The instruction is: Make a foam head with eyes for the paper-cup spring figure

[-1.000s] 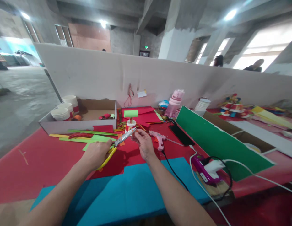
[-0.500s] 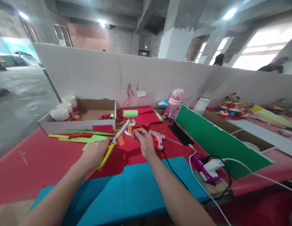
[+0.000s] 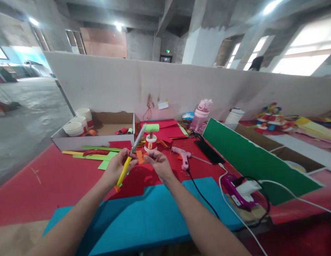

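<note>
My left hand (image 3: 117,167) is closed round yellow-handled scissors (image 3: 125,169), whose grey blades point up and away. Between my two hands is a small orange paper piece (image 3: 140,156); the fingertips of my right hand (image 3: 160,164) pinch at its right side. Just beyond stands a small red and white paper cup (image 3: 150,143) with a spring and a light green paper roll (image 3: 151,128) on top. To the right of my right hand lies a pink glue gun (image 3: 182,156). Green paper (image 3: 109,160) lies beside my left hand.
A white box (image 3: 93,140) with paper cups and rolls stands at the left. Blue sheets (image 3: 122,220) cover the front edge. On the right are a phone (image 3: 209,152), a purple power strip (image 3: 238,195) with cables, and a green-sided box (image 3: 251,160). A pink bottle (image 3: 201,115) stands behind.
Both hands have come closer together. An orange paper piece that lay on the table near the cup is now up between my fingers. The view has shifted slightly.
</note>
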`<state>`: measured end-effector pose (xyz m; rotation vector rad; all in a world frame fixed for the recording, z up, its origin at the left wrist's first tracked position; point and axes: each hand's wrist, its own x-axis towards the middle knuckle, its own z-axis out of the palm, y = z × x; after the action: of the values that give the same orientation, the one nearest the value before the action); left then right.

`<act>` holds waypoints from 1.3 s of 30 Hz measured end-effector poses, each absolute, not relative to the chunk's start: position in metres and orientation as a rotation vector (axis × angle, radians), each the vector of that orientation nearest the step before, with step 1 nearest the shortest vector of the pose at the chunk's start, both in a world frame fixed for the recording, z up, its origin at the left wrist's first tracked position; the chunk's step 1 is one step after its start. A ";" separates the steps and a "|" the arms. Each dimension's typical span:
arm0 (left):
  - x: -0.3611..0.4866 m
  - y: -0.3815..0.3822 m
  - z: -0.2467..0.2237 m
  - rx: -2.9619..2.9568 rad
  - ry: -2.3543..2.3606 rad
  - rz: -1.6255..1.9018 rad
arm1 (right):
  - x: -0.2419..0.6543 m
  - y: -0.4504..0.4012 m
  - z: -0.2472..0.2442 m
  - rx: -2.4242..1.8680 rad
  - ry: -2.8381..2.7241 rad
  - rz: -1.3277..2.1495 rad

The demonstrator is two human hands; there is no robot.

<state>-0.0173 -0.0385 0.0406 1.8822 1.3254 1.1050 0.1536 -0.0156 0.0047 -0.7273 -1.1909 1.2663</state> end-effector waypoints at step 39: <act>-0.025 -0.042 0.041 2.238 1.687 0.645 | 0.158 -0.012 0.009 -0.741 -0.878 1.274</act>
<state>-0.0249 -0.0423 0.0405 2.2380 1.6870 0.6452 0.1576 -0.0115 0.0085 -0.7412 -0.8777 1.2738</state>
